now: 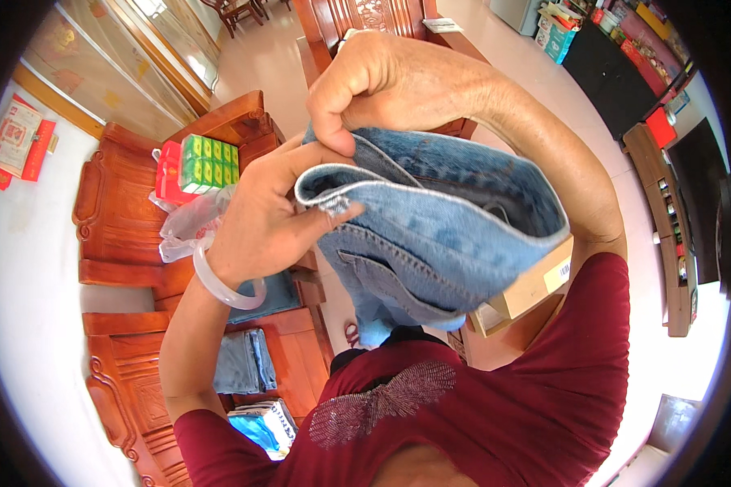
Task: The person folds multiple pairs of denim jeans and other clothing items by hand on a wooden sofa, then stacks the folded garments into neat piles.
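Note:
A pair of blue denim jeans hangs before my chest, its waistband toward the camera and gaping at the right. My left hand pinches the waistband at its left end, thumb on the near side; a pale bangle circles that wrist. Just above, my right hand reaches across from the right, with fingers bent down onto the denim beside my left hand. The tips of some right fingers are hidden. The lower legs of the jeans drop out of sight below the waistband.
Carved wooden seats line the left side. On them rest green tissue packs, a plastic bag, folded jeans and a blue-and-white folded item. Cardboard boxes stand behind the jeans. A low cabinet runs along the right.

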Action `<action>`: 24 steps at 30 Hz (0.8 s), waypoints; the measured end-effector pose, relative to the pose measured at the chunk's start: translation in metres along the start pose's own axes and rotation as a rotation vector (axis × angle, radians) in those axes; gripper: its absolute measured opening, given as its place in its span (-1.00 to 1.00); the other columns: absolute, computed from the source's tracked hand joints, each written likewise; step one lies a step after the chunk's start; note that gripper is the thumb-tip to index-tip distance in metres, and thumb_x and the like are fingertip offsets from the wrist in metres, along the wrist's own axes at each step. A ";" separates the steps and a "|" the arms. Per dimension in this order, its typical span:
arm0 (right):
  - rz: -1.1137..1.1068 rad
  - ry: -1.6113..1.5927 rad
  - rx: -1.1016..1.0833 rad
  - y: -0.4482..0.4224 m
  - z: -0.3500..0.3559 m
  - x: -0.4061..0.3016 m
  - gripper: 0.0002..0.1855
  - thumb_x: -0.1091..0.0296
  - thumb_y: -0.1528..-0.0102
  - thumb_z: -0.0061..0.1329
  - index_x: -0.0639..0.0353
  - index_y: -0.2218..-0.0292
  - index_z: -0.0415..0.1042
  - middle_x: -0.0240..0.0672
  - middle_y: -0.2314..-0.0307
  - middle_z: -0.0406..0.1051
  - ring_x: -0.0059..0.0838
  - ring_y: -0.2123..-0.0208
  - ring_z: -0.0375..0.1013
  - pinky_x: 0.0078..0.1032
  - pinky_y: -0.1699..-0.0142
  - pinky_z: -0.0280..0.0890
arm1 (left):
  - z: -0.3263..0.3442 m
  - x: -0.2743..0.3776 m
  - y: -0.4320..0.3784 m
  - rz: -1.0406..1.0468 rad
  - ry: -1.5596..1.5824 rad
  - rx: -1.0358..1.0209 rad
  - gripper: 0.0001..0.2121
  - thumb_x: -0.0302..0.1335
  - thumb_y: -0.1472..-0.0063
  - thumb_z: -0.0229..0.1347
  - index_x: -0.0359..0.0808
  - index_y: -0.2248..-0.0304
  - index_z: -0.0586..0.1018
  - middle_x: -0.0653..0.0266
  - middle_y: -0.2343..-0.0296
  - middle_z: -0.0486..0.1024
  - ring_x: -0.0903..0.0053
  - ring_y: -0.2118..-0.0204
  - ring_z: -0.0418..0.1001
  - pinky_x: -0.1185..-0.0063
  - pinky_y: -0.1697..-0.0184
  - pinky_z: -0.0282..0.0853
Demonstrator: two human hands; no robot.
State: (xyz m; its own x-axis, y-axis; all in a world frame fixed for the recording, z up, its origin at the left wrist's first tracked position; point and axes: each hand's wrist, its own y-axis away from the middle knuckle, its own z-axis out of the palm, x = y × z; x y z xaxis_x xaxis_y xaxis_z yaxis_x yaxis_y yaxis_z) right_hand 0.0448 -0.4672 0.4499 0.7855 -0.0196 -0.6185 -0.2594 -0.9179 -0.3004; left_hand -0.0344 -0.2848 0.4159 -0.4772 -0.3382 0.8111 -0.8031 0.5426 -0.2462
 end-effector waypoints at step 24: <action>0.276 -0.479 0.359 0.028 0.015 0.073 -0.28 0.50 0.25 0.18 0.20 0.02 0.19 -0.29 0.16 0.31 -0.49 0.09 0.24 -0.53 -0.03 0.12 | -0.018 -0.047 0.016 0.015 0.082 0.380 -0.68 -0.58 -0.03 0.05 -0.39 0.16 0.40 0.39 0.35 0.42 0.71 0.30 0.30 0.71 0.18 0.20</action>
State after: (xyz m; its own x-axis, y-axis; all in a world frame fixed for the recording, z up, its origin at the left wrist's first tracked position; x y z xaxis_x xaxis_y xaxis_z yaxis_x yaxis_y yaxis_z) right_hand 0.0864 -0.4883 0.3857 0.3476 0.0194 -0.9374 -0.6518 -0.7137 -0.2565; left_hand -0.0187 -0.2464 0.3837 -0.4720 -0.2613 0.8420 -0.8786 0.2178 -0.4249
